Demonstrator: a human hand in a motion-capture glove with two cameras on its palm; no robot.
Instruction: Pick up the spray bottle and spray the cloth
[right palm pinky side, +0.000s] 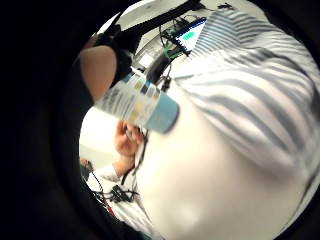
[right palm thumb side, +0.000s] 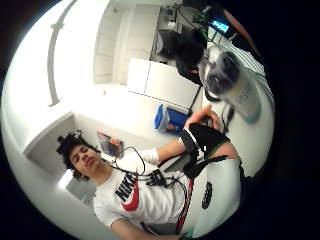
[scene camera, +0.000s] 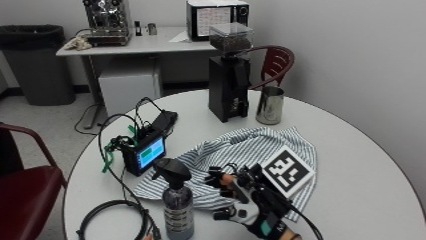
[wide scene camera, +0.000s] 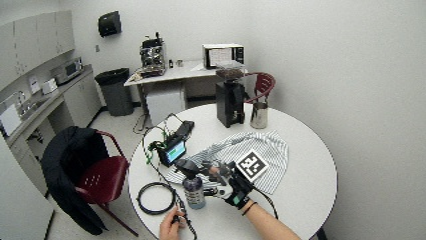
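Observation:
The spray bottle (scene camera: 178, 205) stands upright near the table's front edge, clear grey with a black trigger head (scene camera: 170, 170) and a printed label. My gloved right hand (scene camera: 249, 202) hovers just to its right, palm turned toward it, fingers spread and apart from the bottle. Behind both, the blue-and-white striped cloth (scene camera: 246, 150) lies crumpled across the middle of the round white table (scene camera: 359, 180). The little finger side palm view shows the bottle's label (right palm pinky side: 140, 102) close beside a bare fingertip (right palm pinky side: 97, 70), with the cloth (right palm pinky side: 250, 75) beyond. The bottle (right palm thumb side: 235, 85) also shows in the thumb side palm view.
A black coffee grinder (scene camera: 229, 75) and a metal cup (scene camera: 269, 105) stand at the table's far side. A small lit screen (scene camera: 146, 152) with cables sits left of the cloth, and a black cable coil (scene camera: 113, 220) lies left of the bottle. The bare left hand (wide scene camera: 172, 227) rests at the table's edge.

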